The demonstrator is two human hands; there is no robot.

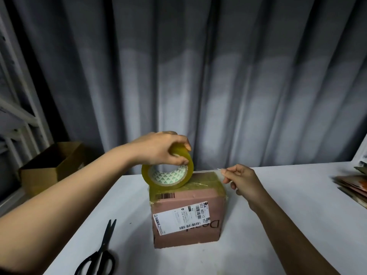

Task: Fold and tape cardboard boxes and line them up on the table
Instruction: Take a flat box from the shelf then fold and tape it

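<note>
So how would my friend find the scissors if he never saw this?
Start at the white table and find the brown cardboard box in its middle. Look to the near left corner: the scissors lie flat there, untouched by either hand. They are the only black thing on the table.

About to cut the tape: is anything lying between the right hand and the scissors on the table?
Yes. The taped cardboard box stands between the right hand, which pinches the tape end, and the scissors at the near left. The left hand holds the tape roll on the box.
</note>
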